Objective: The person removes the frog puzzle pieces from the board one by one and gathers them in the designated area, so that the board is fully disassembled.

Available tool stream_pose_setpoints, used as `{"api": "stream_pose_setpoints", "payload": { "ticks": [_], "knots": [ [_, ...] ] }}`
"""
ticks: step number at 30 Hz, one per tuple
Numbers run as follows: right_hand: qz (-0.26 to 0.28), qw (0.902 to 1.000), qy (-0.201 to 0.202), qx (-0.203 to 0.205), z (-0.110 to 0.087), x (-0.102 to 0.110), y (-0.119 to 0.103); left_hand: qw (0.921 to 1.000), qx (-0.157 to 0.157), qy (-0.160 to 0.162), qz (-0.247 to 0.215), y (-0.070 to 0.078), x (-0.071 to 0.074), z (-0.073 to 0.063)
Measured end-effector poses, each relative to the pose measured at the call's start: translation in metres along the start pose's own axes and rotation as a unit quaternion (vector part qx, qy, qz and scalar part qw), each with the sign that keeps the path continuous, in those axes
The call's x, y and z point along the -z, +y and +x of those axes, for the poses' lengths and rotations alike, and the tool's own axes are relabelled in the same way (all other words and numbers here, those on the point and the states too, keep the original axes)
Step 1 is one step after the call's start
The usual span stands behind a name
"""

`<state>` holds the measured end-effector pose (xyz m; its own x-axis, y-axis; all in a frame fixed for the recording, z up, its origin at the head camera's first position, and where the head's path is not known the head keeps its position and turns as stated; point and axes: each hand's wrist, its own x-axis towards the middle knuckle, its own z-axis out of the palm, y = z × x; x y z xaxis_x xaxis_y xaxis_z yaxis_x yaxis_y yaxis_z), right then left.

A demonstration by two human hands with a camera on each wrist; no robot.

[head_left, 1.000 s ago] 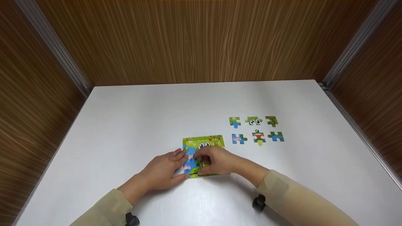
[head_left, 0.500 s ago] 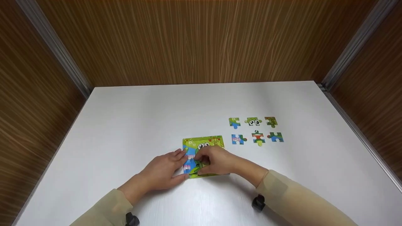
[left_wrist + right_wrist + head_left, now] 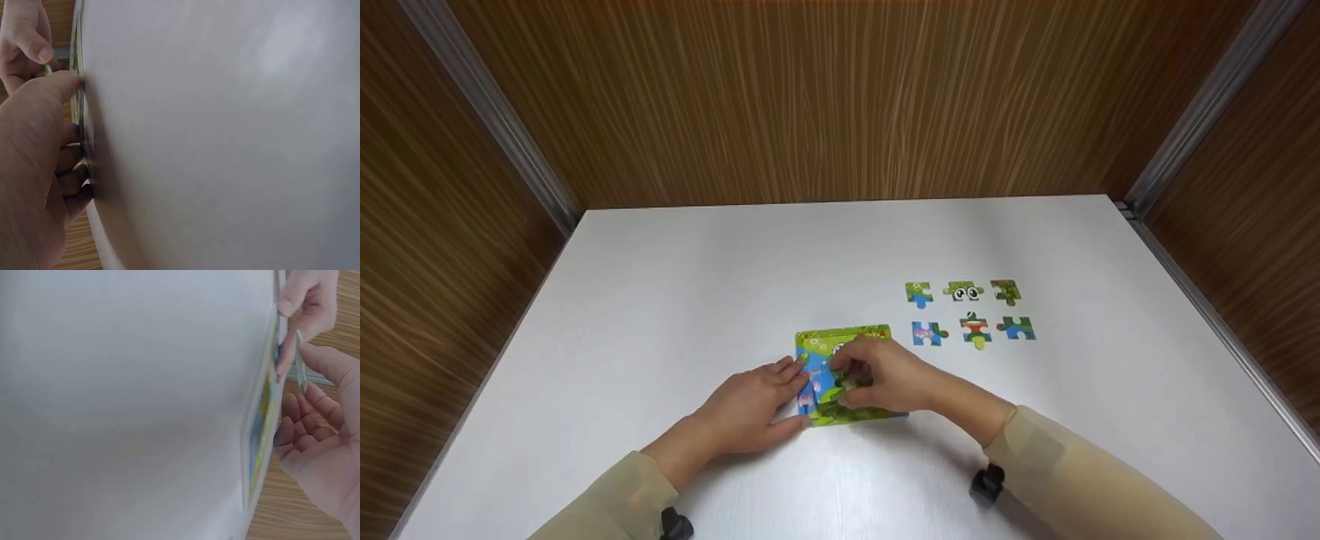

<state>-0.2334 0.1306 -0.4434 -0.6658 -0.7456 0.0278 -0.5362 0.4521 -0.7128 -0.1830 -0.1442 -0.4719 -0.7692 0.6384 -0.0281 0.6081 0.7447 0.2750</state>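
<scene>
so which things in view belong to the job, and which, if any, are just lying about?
In the job:
puzzle board, left grip touching its left edge
puzzle piece pinched in right grip
six loose pieces, likely same puzzle

Surroundings, not stray items:
white table
wood-grain panels
black wrist units
</scene>
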Motion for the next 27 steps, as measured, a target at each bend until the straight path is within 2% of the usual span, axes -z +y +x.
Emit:
{"api": "stream_pose_setpoints", "payload": {
  "ticks": [7,14,21,27],
  "knots": [
    [-0.005,0.9990,0.045,-0.004,-0.024,0.030,0.010,1.0000,-0.003,0.007,0.000,0.001,0.000,0.001],
    [-0.015,0.9958,0.077,-0.046,-0.052,0.055,0.028,0.9999,0.011,0.006,-0.005,0.002,0.001,-0.001],
    [-0.020,0.9937,0.085,-0.069,-0.074,0.067,0.045,0.9999,0.011,0.003,-0.007,0.002,0.002,-0.003],
    [-0.027,0.9931,0.082,-0.079,-0.085,0.069,0.056,0.9999,0.012,-0.001,-0.009,0.001,0.002,-0.003]
  ]
}}
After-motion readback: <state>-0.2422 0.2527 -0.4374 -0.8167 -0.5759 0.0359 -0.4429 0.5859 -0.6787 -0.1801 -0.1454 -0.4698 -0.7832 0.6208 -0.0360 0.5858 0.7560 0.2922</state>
